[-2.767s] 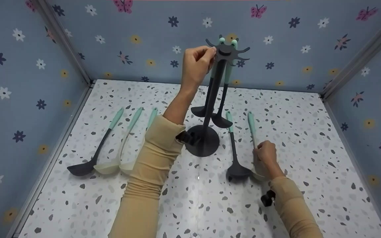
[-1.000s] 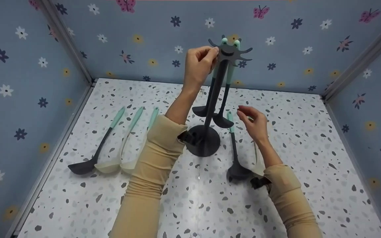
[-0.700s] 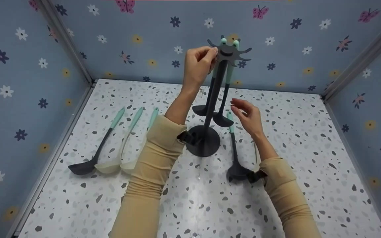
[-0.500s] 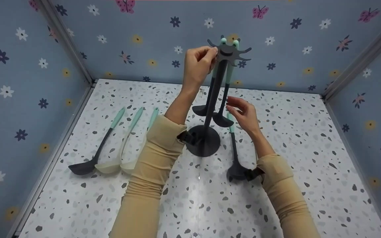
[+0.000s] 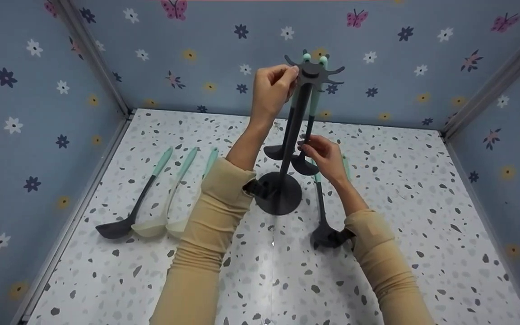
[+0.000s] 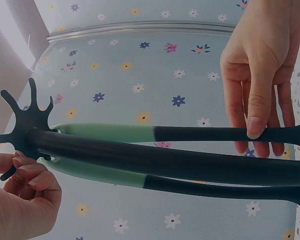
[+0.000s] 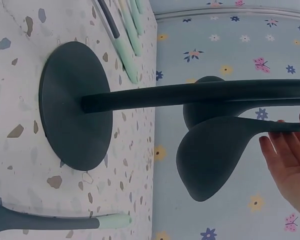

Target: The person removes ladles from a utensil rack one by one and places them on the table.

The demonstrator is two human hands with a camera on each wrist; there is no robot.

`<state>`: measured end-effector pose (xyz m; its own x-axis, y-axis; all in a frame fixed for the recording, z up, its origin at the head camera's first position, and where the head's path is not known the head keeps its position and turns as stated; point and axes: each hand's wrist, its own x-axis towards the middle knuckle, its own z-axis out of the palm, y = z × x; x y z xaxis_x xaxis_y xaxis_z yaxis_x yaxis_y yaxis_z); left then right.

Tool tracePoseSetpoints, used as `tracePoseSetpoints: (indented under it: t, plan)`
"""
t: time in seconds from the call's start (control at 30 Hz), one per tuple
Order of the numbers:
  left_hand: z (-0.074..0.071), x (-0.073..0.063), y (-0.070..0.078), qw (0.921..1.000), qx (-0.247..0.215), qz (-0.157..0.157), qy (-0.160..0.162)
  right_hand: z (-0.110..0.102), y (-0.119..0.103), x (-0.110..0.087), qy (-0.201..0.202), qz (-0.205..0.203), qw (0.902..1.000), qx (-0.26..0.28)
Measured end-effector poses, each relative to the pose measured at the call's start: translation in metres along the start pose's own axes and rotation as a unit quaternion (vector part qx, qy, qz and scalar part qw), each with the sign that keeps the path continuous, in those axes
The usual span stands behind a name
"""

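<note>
A dark utensil stand [image 5: 296,117] with a ring of curved hooks rises from a round base. Two ladles with mint handles hang at its back. My left hand [image 5: 270,92] pinches one of the hooks at the top left. Lower down, my right hand [image 5: 327,158] holds the right hanging ladle [image 5: 305,167] by its dark shaft, just above the bowl. The left wrist view shows the thumb across that shaft, with the fingers behind it. The other hanging ladle [image 5: 273,152] is partly covered by the pole.
To the left lie a dark ladle [image 5: 116,229] and two pale ones [image 5: 149,228], one partly behind my left sleeve. Another dark ladle [image 5: 323,234] lies right of the base. A mint handle [image 5: 346,167] shows behind my right hand. Flowered panels enclose the speckled table.
My right hand has left the pale ladle on the table, risen to the left, and taken hold of the right hanging ladle's shaft. My left hand has stayed on the hook.
</note>
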<state>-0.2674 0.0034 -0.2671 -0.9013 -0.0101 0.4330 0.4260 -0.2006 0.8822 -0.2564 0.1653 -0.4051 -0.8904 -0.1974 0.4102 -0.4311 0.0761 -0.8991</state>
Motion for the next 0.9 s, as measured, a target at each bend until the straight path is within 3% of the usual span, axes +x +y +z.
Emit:
tracePoseSetpoints:
  t: [0.53, 0.77, 0.9]
  plan:
    - [-0.001, -0.001, 0.002, 0.9999, -0.004, -0.003, -0.013, 0.001, -0.005, -0.002, 0.002, 0.003, 0.9998, -0.022]
    - [-0.001, 0.001, -0.001, 0.9999, -0.001, 0.000, -0.011, -0.005, 0.019, 0.000, 0.034, -0.009, 0.9987, -0.036]
    - [0.000, 0.000, -0.001, 1.0000, 0.002, 0.005, -0.008, -0.004, 0.013, 0.001, 0.039, 0.001, 0.9982, -0.045]
